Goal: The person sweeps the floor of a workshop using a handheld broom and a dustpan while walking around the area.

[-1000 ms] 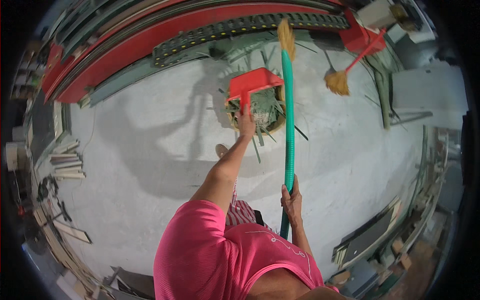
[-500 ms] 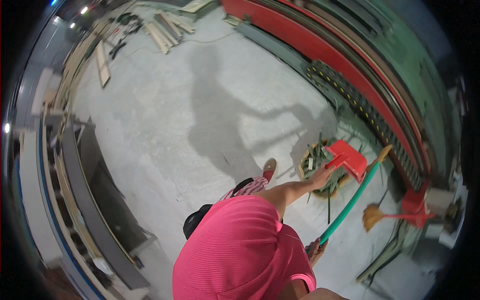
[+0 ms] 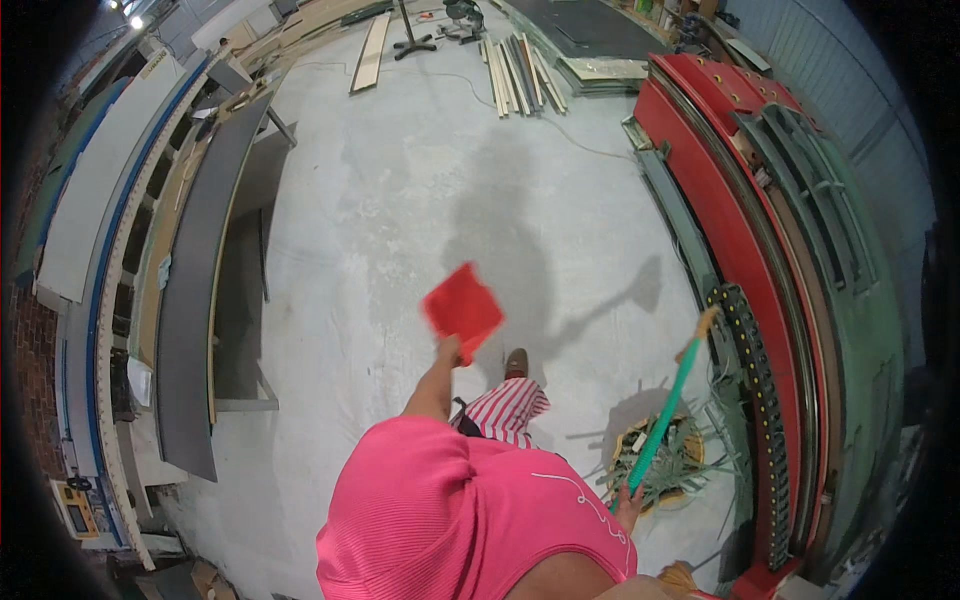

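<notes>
My left hand [image 3: 450, 352] is closed on the short handle of a red dustpan [image 3: 463, 303], held out in front of me above the floor and smeared by motion. At my right side, my right hand [image 3: 628, 506] grips the green handle of a broom [image 3: 664, 420]. The broom points up and away from me, its straw-coloured bristle end [image 3: 708, 320] near the red machine. Behind the handle sits a round container [image 3: 622, 446] with a yellowish rim, heaped with green-grey strips [image 3: 678, 480]. The handle hides part of it.
A long red machine [image 3: 690, 180] with a black cable chain [image 3: 755, 400] runs along the right. Grey panels [image 3: 195, 290] on a bench line the left. Long strips [image 3: 520, 75] and a narrow board [image 3: 371, 55] lie ahead on the pale floor [image 3: 380, 200]. Another straw brush [image 3: 678, 575] shows at the bottom.
My view has turned toward the open floor. The dustpan in my left hand has swung from above the strip-filled container leftward to my front. My right hand still grips the broom.
</notes>
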`<state>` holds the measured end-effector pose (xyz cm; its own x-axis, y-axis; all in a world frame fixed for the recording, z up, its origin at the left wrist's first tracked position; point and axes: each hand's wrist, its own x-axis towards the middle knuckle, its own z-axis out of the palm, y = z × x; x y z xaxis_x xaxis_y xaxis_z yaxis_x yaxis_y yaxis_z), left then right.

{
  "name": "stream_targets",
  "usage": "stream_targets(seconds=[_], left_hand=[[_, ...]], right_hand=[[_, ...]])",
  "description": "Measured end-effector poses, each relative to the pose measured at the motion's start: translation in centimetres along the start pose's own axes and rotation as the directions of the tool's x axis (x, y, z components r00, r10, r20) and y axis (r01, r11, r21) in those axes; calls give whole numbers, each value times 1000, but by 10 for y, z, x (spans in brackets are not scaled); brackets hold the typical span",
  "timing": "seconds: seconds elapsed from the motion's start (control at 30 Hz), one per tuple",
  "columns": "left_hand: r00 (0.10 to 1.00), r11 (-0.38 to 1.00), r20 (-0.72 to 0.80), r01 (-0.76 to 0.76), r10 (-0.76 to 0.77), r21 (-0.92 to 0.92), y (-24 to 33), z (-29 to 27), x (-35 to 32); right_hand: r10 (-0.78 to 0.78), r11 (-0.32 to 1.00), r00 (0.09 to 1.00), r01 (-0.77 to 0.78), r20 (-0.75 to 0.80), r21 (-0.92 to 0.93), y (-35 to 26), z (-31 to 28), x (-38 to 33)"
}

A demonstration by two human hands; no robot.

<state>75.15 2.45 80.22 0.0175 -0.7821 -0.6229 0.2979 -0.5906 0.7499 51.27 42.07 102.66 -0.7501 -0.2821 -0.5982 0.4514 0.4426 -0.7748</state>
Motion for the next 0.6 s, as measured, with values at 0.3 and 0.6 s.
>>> stream_targets(seconds=[0.3,0.6], left_hand=[[932,911,-331,-4,-146,-412,64,-252,-30],[803,602,-197,235,-563,-763,139,-301,35]], right_hand=[[66,877,923,128,379,-464,-31,144,71],[72,504,909,322,410,-802,-67,299,177]])
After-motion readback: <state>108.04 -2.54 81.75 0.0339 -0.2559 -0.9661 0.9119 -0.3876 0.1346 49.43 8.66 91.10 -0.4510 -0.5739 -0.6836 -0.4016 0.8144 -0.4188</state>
